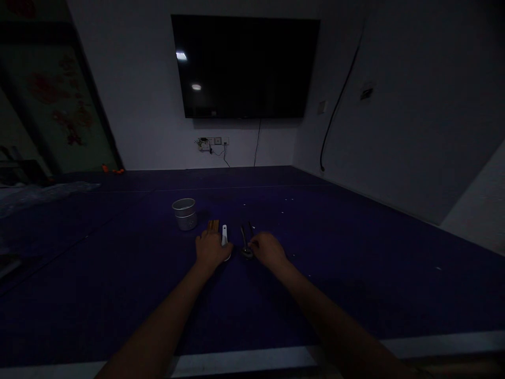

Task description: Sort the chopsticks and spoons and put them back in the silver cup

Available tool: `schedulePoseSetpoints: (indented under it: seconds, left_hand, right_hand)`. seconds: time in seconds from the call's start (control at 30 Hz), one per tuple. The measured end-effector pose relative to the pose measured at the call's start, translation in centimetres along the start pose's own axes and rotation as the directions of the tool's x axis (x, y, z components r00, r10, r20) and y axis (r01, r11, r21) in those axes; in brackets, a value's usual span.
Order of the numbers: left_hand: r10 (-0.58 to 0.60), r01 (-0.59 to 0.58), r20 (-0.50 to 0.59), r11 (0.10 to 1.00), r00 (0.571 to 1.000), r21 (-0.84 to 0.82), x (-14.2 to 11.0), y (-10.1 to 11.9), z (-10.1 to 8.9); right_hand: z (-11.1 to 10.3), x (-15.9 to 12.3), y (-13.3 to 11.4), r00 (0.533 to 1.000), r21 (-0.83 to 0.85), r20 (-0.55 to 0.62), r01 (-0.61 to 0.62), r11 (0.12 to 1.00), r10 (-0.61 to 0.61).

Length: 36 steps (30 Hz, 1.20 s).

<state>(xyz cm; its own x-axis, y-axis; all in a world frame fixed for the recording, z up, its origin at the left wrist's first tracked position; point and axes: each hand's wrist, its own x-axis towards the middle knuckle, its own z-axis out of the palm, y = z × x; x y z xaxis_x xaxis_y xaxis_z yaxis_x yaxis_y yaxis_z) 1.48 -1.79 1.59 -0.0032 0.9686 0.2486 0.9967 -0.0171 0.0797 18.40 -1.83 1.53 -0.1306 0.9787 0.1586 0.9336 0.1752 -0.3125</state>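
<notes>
Metal cup (184, 216) sits on the purple surface (130, 305), then the left hand (210, 250) hides much of some wooden sticks (213, 225) and a white spoon (224, 237); can't tell if it's gripping. Dark spoon (245, 245) next, beside the right hand (268, 248), fingers curled, grip too murky.

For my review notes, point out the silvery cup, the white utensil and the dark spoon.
Silvery cup (185, 218): head view, on its outer wall below the rim.
White utensil (224, 235): head view, on its handle.
Dark spoon (246, 253): head view, on its bowl.
</notes>
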Motion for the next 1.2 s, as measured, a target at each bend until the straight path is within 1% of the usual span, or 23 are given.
schedulePoseSetpoints:
  seconds: [0.13, 0.27, 0.4, 0.53, 0.63, 0.83, 1.0, 1.2]
  left_hand:
    - [-0.015, 0.015, 0.023, 1.000, 1.000, 0.005, 0.2, -0.5, -0.1]
    - [-0.009, 0.009, 0.033, 1.000, 0.999, 0.018, 0.3, -0.7, -0.3]
    - [0.003, -0.004, 0.042, 1.000, 0.999, 0.030, 0.2, -0.7, -0.4]
    - [0.001, -0.002, 0.035, 1.000, 0.999, 0.016, 0.1, -0.6, -0.5]
    - [-0.004, 0.003, 0.034, 1.000, 0.999, 0.015, 0.2, -0.5, -0.4]
    - [0.005, -0.005, 0.040, 1.000, 0.999, -0.001, 0.2, -0.4, -0.4]
    - [-0.011, 0.010, 0.036, 1.000, 0.999, 0.025, 0.2, -0.3, -0.5]
    - [0.013, -0.013, 0.041, 1.000, 0.999, 0.016, 0.2, -0.5, -0.5]
  right_hand:
    - [-0.1, 0.0, -0.1, 0.996, -0.008, 0.003, 0.084, 0.996, -0.084]
    - [0.1, 0.1, -0.1, 0.978, 0.010, 0.048, 0.201, 0.979, -0.201]
    - [0.5, 0.1, 0.0, 0.960, -0.007, 0.088, 0.268, 0.963, -0.267]
    - [1.0, 0.2, 0.1, 0.953, -0.007, 0.126, 0.277, 0.961, -0.274]
    - [1.3, 0.3, 0.2, 0.948, 0.012, 0.131, 0.291, 0.957, -0.290]
    - [2.2, 0.6, -0.1, 0.941, 0.039, 0.103, 0.319, 0.947, -0.322]
    - [2.8, 0.7, -0.8, 0.919, 0.034, 0.061, 0.388, 0.921, -0.390]
    - [2.8, 0.6, -1.3, 0.939, -0.026, 0.071, 0.340, 0.940, -0.337]
